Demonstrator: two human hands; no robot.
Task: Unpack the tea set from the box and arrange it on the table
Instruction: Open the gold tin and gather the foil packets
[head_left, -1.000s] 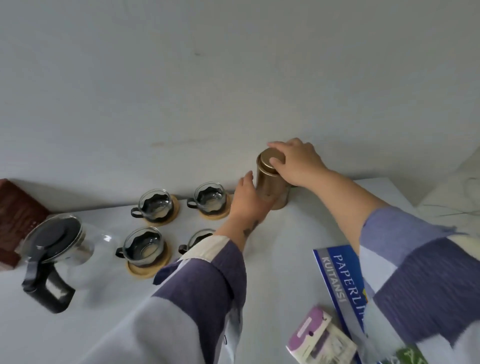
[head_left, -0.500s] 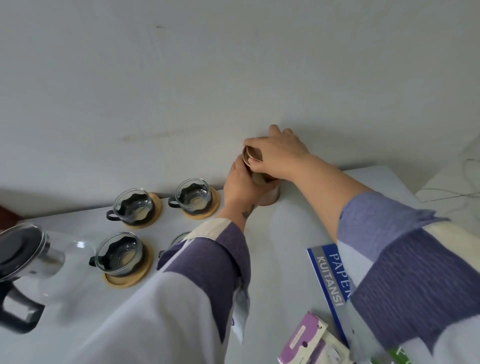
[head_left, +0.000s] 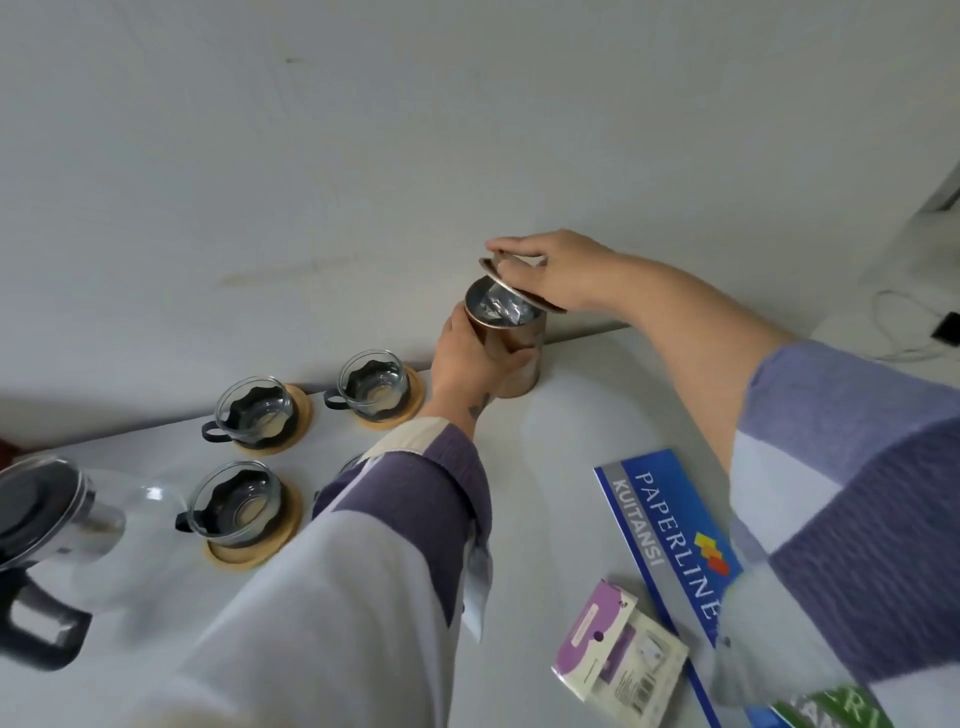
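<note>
Pale wall behind the white table (head_left: 582, 441). From the head view, my left hand (head_left: 470, 358) grips the copper canister (head_left: 511, 345) at the table's back edge, while my right hand (head_left: 558, 275) pinches its lid (head_left: 514, 291), tilted over the open mouth. I'd lift straight up, keeping the canister braced.

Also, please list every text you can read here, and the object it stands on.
"PAPERLINE": blue booklet.
"KUITANSI": grey stripe of the same booklet.
Purple packet: print too small to read.
Green item at the bottom edge: letters cut off, unreadable.
Canister, cups: no text seen.
</note>
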